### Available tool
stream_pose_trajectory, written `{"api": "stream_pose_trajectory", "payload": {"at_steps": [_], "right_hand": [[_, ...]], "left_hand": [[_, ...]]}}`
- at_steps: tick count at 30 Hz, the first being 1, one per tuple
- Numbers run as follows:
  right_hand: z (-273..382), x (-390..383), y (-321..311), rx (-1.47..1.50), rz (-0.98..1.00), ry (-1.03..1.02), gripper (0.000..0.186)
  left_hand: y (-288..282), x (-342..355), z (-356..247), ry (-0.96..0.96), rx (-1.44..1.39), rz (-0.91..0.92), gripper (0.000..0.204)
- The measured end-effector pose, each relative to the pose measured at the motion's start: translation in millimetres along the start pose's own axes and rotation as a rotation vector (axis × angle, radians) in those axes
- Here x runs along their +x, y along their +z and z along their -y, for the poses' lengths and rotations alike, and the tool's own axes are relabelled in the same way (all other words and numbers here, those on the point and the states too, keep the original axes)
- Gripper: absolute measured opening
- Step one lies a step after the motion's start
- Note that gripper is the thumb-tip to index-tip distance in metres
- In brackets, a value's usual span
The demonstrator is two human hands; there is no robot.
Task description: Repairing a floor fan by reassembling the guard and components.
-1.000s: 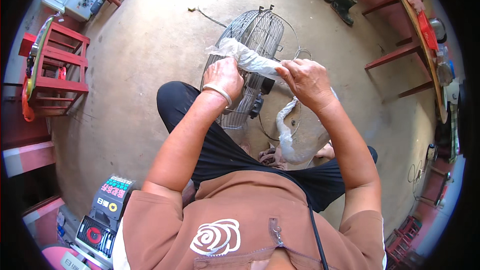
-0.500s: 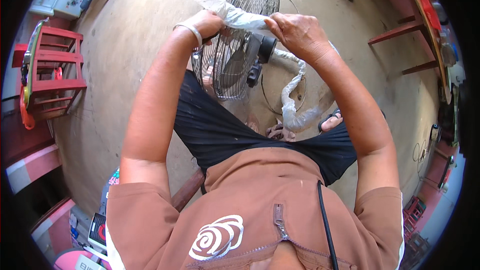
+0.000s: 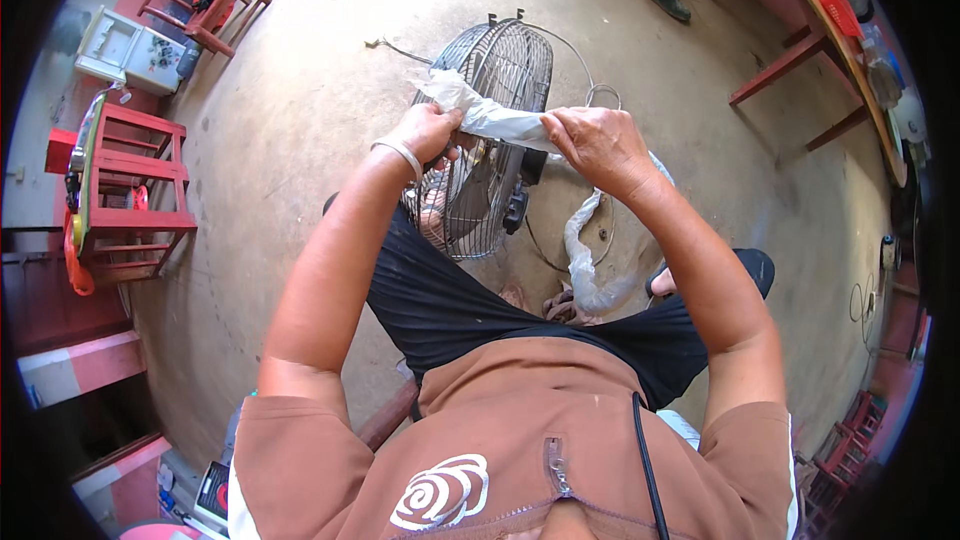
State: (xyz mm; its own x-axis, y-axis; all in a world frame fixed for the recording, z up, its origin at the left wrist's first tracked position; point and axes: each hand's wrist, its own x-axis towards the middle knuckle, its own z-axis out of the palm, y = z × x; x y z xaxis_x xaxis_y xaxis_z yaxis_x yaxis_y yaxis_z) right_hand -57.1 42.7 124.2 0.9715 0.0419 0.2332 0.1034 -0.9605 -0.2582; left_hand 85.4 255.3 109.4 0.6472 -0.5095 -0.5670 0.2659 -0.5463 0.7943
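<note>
Two-handed grip (image 3: pixel 602 147) on white plastic (image 3: pixel 500 122), rose print (image 3: pixel 440 492)

Plastic sheeting (image 3: pixel 505 123): thin, white, crumpled. Fan guard (image 3: pixel 522 55): metal wire. Floor (image 3: pixel 300 120): matt, concrete-like. Far-left chair (image 3: pixel 218 12): painted wood.

No words or numbers are showing legibly. Near six o'clock, a white rose-shaped emblem (image 3: pixel 440 492) (a swirling figure rather than lettering) is standing out on the brown shirt (image 3: pixel 530 385), sitting between eight and nine o'clock from the zipper (image 3: pixel 560 475).
</note>
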Motion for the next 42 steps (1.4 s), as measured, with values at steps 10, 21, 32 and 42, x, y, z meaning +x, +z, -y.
{"api": "stream_pose_trajectory", "payload": {"at_steps": [10,21,32,42], "right_hand": [[-6.5,11.5,7.3,-0.014,-0.022,-0.066,0.035],[-10.6,79.4,-12.5,0.424,0.692,0.082,0.054],[-17.6,35.6,0.0,0.833,0.845,0.236,0.055],[-31.1,-25.8,-27.2,1.075,0.628,0.512,0.047]], "left_hand": [[10.1,2.8,-1.1,0.139,-0.014,-0.069,0.033],[-42.2,29.1,-2.6,0.169,0.008,0.003,0.038],[-23.5,5.6,25.2,0.100,0.039,0.112,0.033],[-15.3,-8.7,13.8,0.170,-0.111,0.169,0.035]]}}
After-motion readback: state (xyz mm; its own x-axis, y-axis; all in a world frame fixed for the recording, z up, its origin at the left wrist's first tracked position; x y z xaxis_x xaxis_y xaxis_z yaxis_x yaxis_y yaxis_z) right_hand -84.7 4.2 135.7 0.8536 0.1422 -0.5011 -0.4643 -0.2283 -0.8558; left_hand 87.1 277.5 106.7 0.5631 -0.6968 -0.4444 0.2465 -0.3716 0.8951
